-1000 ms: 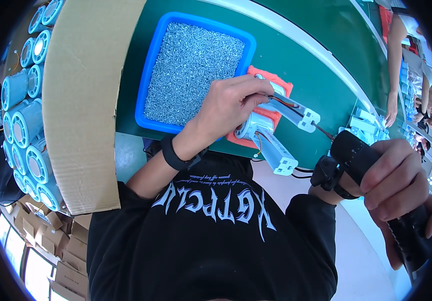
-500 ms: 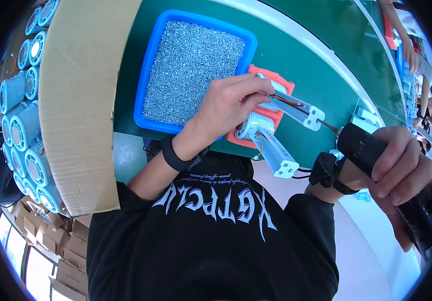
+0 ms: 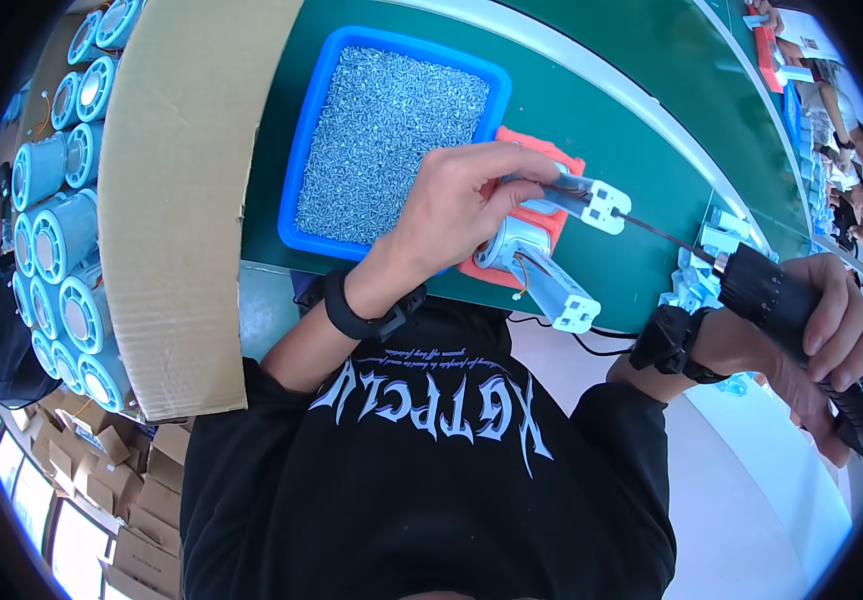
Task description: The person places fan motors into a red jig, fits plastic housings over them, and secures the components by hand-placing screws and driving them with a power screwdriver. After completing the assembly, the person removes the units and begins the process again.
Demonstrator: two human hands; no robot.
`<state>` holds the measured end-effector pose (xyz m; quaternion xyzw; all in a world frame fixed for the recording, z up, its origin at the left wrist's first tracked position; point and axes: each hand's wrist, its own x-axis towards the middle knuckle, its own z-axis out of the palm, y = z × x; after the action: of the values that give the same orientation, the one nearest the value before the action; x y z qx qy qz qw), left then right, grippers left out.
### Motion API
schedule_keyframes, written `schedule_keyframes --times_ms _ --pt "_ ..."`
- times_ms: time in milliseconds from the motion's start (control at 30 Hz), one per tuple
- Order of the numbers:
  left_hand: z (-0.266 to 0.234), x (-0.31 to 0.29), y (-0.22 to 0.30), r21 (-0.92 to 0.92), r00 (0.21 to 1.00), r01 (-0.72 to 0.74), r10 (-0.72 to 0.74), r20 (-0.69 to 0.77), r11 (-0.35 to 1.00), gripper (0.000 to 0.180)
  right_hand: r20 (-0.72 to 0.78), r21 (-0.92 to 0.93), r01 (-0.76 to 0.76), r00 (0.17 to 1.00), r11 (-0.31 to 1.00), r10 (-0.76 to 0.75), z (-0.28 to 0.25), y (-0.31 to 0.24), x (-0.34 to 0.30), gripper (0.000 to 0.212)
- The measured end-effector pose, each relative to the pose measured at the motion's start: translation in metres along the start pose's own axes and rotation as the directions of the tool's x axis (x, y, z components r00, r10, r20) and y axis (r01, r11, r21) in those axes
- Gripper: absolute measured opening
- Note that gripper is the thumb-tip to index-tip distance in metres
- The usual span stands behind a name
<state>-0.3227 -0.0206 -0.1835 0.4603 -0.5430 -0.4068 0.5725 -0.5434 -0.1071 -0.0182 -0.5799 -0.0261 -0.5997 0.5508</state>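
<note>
My left hand (image 3: 471, 200) pinches a pale blue plastic handle (image 3: 603, 205) whose holed end face points right. Gripped in my right hand (image 3: 831, 330) is a black electric screwdriver (image 3: 766, 290). Its long thin bit reaches left to the handle's end face; whether the tip sits inside a hole is too small to tell. A second pale blue handle (image 3: 559, 298), joined to a round housing with thin wires, lies just below. Both housings rest on an orange cloth (image 3: 481, 272), and my fingers partly cover the upper one.
A blue tray (image 3: 288, 200) full of small screws sits left of the cloth on the green table (image 3: 641, 150). A cardboard sheet (image 3: 186, 200) separates it from stacked round blue housings (image 3: 61, 235). Small pale blue parts (image 3: 721, 235) lie near the screwdriver. Other people work at far right.
My right hand has drawn the screwdriver body to the right, and more of its bit shows. The held handle's end has tipped slightly up and left. My left hand keeps its pinch.
</note>
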Motion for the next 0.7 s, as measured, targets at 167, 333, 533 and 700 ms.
schedule_keyframes --times_ms 167,333,533,700 --pt "-0.004 -0.002 0.003 0.009 0.999 0.019 -0.020 0.041 1.000 0.017 0.005 -0.014 -0.032 0.999 0.999 0.032 0.007 0.002 -0.001 0.049" --pt "-0.002 -0.003 0.002 0.023 0.997 0.014 -0.016 0.069 1.000 0.017 0.007 0.010 -0.049 0.999 0.999 0.049 0.011 0.006 -0.001 0.048" --pt "-0.006 -0.002 0.004 0.157 0.953 -0.294 0.301 -0.025 0.943 0.019 0.093 -0.011 -0.068 0.993 0.998 0.069 0.016 0.007 0.000 0.053" --pt "-0.048 -0.013 0.006 0.426 0.995 0.011 -0.051 0.081 0.905 0.015 0.178 -0.212 -0.034 0.981 0.977 0.073 0.035 0.020 -0.009 0.074"
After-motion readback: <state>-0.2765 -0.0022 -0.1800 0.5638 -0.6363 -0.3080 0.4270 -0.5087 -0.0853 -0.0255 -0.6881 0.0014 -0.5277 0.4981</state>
